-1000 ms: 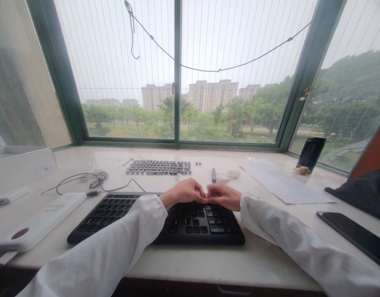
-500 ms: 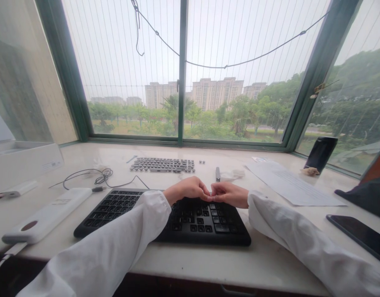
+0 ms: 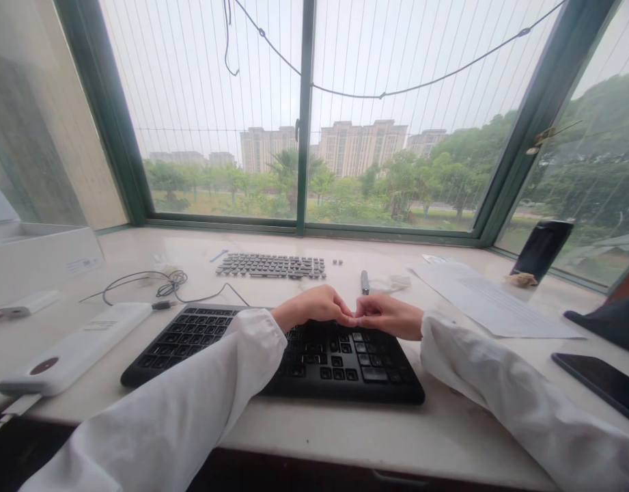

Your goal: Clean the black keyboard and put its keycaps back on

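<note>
A black keyboard point(image 3: 345, 389) lies near the table's front edge, with many key sockets bare and some keycaps on its right part. Over its upper right part, my left hand point(image 3: 317, 306) and my right hand point(image 3: 390, 316) meet at the fingertips. Both are closed in a pinch; whatever is between the fingers is too small to make out. Behind them, loose keycaps point(image 3: 270, 266) stand in rows on the table, two more just to their right. A small dark stick-like tool point(image 3: 365, 282) lies beyond my right hand.
A white power bank point(image 3: 78, 348), a coiled cable point(image 3: 175, 281) and a white box point(image 3: 42, 263) are at left. Papers point(image 3: 493, 301), a phone lying flat point(image 3: 601, 383), an upright black object point(image 3: 542, 251) and dark cloth point(image 3: 614, 324) are at right.
The view has shifted slightly. My hands are still together above the keyboard, fingertips touching, and my right hand sits a little further right in the picture.
</note>
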`<state>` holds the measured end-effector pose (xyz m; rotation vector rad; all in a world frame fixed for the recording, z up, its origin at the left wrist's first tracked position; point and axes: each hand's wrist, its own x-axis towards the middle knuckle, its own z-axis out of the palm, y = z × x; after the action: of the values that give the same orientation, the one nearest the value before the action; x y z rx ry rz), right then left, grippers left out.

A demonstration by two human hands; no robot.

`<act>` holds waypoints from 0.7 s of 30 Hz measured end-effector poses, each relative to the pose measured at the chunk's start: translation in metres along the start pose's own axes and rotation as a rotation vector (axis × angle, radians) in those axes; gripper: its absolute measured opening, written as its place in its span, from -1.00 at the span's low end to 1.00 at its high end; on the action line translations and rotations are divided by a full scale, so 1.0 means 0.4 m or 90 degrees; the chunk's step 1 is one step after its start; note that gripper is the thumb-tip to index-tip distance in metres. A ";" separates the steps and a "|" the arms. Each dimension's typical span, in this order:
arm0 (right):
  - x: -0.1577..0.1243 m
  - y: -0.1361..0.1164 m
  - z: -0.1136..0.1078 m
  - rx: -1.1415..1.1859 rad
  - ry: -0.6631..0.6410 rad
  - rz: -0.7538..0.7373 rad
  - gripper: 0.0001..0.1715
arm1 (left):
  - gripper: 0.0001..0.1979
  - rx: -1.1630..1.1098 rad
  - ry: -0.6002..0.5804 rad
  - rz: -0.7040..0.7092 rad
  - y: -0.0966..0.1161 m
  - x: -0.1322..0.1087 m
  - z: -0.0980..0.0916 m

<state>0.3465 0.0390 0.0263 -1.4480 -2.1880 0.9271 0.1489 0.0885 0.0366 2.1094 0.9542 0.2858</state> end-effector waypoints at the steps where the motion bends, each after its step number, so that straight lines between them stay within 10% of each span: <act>1: -0.001 0.002 0.000 0.000 0.000 -0.005 -0.50 | -0.64 0.004 -0.001 0.001 0.000 0.000 0.000; 21: -0.004 -0.020 0.005 0.120 0.014 0.049 -0.55 | -0.68 0.034 -0.001 -0.031 0.014 -0.004 -0.001</act>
<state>0.3403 0.0348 0.0305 -1.4536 -1.9820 1.1051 0.1505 0.0854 0.0414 2.1318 1.0200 0.2358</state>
